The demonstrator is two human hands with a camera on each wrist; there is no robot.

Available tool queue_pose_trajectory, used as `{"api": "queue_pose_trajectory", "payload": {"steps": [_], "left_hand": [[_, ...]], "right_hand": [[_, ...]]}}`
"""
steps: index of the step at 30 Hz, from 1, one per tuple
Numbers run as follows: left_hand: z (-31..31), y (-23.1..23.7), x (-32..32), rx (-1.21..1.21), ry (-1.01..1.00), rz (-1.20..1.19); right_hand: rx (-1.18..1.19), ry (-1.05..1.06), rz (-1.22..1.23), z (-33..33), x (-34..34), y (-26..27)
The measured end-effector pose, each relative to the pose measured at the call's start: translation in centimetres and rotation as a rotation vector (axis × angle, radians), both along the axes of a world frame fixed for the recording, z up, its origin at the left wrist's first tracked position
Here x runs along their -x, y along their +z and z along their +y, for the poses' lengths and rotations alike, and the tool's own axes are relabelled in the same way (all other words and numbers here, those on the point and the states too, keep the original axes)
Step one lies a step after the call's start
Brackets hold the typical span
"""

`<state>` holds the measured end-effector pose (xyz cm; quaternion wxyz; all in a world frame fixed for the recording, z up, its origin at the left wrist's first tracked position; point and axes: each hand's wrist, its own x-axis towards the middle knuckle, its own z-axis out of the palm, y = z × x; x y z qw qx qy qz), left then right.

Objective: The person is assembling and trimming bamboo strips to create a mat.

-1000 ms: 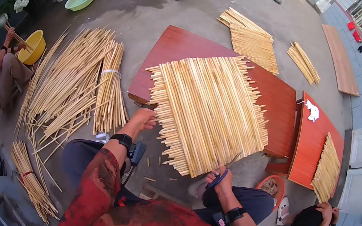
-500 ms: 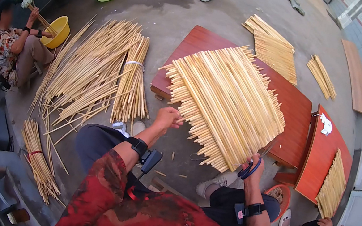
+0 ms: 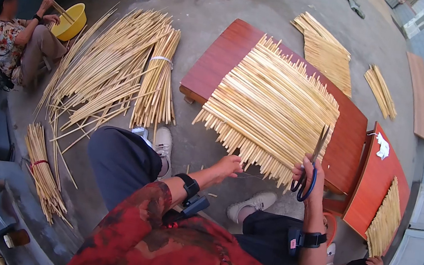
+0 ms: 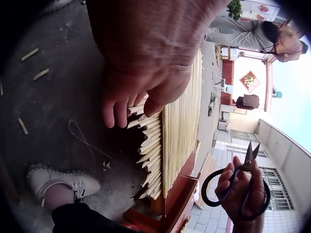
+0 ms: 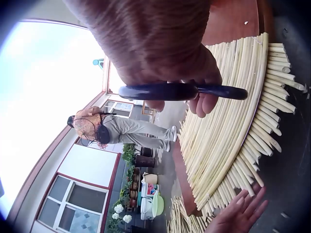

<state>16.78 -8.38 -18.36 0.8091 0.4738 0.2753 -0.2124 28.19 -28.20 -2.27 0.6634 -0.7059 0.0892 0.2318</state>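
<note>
A mat of pale peeled sticks [image 3: 269,108], laid side by side, lies on the low red-brown table [image 3: 216,57], its uneven stick ends jutting past the near edge. My left hand [image 3: 226,167] is right at these ends, fingers fairly straight; in the right wrist view the left hand [image 5: 241,212] shows its fingers spread beside the sticks. My right hand [image 3: 315,180] holds scissors [image 3: 312,174] by their dark blue handles at the mat's right corner. The blades [image 4: 251,154] point up and stand slightly apart.
Loose sticks [image 3: 112,59] and tied bundles [image 3: 42,174] lie on the left floor. Someone with a yellow basin [image 3: 70,22] sits beyond them. A second red table [image 3: 374,188] bears another stick mat [image 3: 388,221], with a person nearby. More sticks [image 3: 327,62] lie behind.
The mat, tilted up at its near side before, has turned and come down flatter on the table. My left hand has moved right along its near edge; the scissors have swung upright.
</note>
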Motion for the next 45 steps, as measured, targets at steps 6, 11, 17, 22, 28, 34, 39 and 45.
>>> {"api": "queue_pose_trajectory", "payload": {"steps": [6, 11, 17, 22, 28, 34, 39, 45], "left_hand": [[2.4, 0.3, 0.7, -0.084, -0.127, 0.019], [8.9, -0.2, 2.6, -0.065, 0.308, 0.273], [13.4, -0.4, 2.1, -0.175, 0.618, 0.241], [14.4, -1.9, 0.6, -0.093, 0.503, 0.169], [14.4, -2.1, -0.5, -0.015, 0.362, 0.188], [14.7, -2.2, -0.5, -0.039, 0.354, 0.138], [14.8, -1.2, -0.2, -0.083, 0.389, 0.079], [14.6, 1.3, -0.1, -0.039, 0.421, 0.075]], "right_hand": [[0.09, 0.473, 0.081, 4.0, 4.5, 0.9], [0.297, 0.765, 0.101, 6.4, 5.0, 0.2], [0.379, 0.994, 0.19, 11.6, 2.0, -2.0], [0.519, 1.117, 0.217, 15.1, -0.5, -5.2], [0.623, 1.233, 0.292, 17.3, -2.1, -6.1], [0.628, 1.287, 0.277, 18.6, -2.7, -6.0], [0.585, 1.36, 0.235, 18.7, -4.1, -6.1], [0.608, 1.448, 0.261, 19.1, -4.0, -3.6]]}}
